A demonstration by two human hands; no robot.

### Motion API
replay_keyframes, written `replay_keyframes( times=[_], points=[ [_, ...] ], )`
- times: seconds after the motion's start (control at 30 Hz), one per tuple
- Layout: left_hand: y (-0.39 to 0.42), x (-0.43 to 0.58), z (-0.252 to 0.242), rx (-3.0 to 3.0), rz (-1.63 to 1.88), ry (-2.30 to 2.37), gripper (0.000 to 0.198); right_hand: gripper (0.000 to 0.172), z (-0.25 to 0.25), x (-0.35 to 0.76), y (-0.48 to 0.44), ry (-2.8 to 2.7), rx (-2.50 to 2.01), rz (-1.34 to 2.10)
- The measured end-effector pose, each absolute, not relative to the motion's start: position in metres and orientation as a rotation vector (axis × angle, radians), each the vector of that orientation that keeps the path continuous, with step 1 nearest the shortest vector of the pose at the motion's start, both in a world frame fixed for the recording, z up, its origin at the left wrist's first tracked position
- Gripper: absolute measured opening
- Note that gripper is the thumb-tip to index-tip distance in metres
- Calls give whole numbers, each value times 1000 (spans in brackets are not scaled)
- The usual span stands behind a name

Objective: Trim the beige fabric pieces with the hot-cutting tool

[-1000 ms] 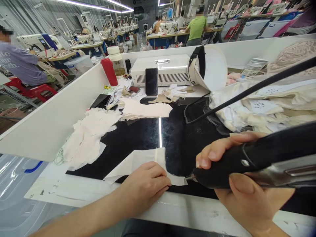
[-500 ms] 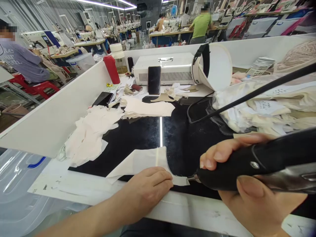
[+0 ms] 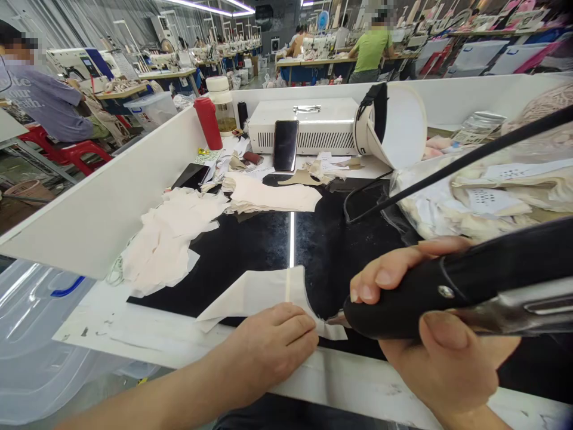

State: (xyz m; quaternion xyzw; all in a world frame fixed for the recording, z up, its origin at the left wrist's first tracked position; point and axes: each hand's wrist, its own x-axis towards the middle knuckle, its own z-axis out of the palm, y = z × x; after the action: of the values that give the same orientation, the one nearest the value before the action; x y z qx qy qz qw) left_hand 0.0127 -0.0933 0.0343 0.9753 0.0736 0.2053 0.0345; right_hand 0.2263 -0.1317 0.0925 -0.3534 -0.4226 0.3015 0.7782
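Observation:
My left hand (image 3: 273, 343) lies with fingers curled and pressed down on a pale fabric piece (image 3: 257, 292) at the near edge of the black work surface (image 3: 322, 251). My right hand (image 3: 430, 340) is wrapped round the black handle of a corded cutting tool (image 3: 452, 286). The tool's metal tip touches the curved edge of the fabric piece just right of my left fingers. The tool's black cord (image 3: 452, 170) runs up to the right.
A heap of pale offcuts (image 3: 165, 236) lies left, a stack of cut pieces (image 3: 268, 197) further back. A white box unit (image 3: 304, 128), two phones (image 3: 285, 145), a red bottle (image 3: 208, 123), a white tub (image 3: 394, 122) and bagged fabric (image 3: 492, 191) stand beyond. White partitions (image 3: 102, 197) enclose the bench; other people work behind.
The tool tip has moved slightly left along the fabric's curved edge, towards my left fingers. My left hand stays pressed on the piece.

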Motion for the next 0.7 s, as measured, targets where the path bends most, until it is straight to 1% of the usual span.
replay_keyframes(
  times=[0.2,0.3,0.5,0.7],
  points=[
    [-96,13,27,2932,587,270,24,45,94,222,-139,-945,-761,705],
    [-98,16,24,2912,562,347,28,48,92,230,-147,-977,-767,717],
    [-100,14,26,2877,598,385,26,48,83,245,-153,-1003,-826,750],
    [-106,4,27,2800,565,408,27,46,94,225,-141,-957,-761,689]
  ],
)
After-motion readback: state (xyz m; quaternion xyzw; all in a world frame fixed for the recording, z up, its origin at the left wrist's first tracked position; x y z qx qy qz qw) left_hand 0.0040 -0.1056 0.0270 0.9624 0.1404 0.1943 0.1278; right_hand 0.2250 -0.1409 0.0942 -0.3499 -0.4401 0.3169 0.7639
